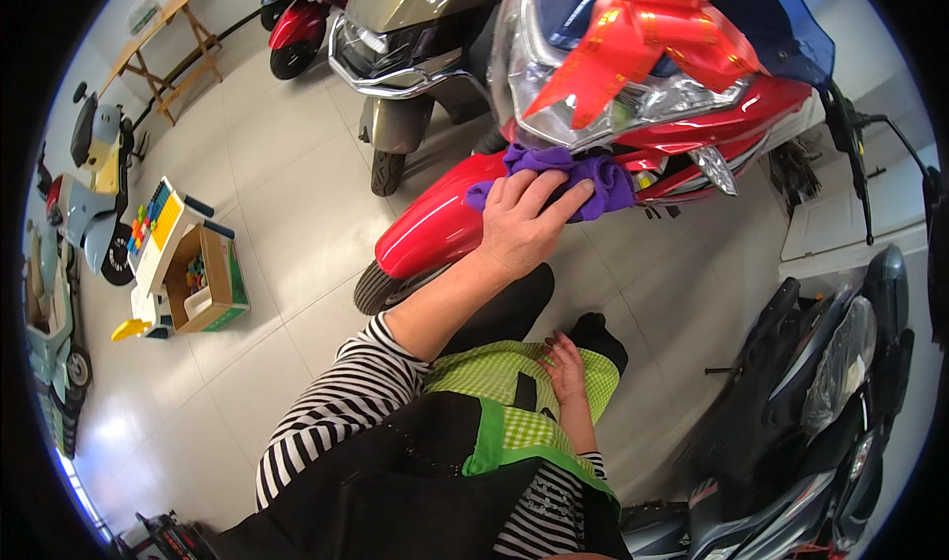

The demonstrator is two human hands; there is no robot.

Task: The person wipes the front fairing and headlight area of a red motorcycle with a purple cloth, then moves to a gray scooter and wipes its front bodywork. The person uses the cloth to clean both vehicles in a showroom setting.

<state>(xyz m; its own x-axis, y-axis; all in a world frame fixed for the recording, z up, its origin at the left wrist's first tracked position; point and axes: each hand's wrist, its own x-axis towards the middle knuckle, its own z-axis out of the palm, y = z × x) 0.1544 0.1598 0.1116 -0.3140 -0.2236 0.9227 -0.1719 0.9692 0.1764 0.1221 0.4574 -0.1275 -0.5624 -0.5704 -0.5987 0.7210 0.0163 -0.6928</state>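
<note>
With my left hand (523, 215) I press a bunched purple cloth (608, 182) against the front of a red scooter, just under its headlight (571, 115). The cloth lies where the glossy red front fender (437, 211) meets the body. My fingers are spread over the folds, and part of the cloth hides beneath them. My right hand (567, 367) rests on the green checked apron (482, 375) over my lap, holding nothing, its fingers loosely apart. A big red ribbon bow (645, 33) hangs over the scooter's headlight and dark windshield (786, 26).
Beside the red scooter stands an olive-gold scooter (400, 122) with a chrome bumper. A dark scooter (801, 426) is close on my right. To the left are a cardboard box (215, 286) of toy bricks, a toy table (167, 223) and a pale blue scooter (93, 211). A wooden folding table (159, 19) stands farther back.
</note>
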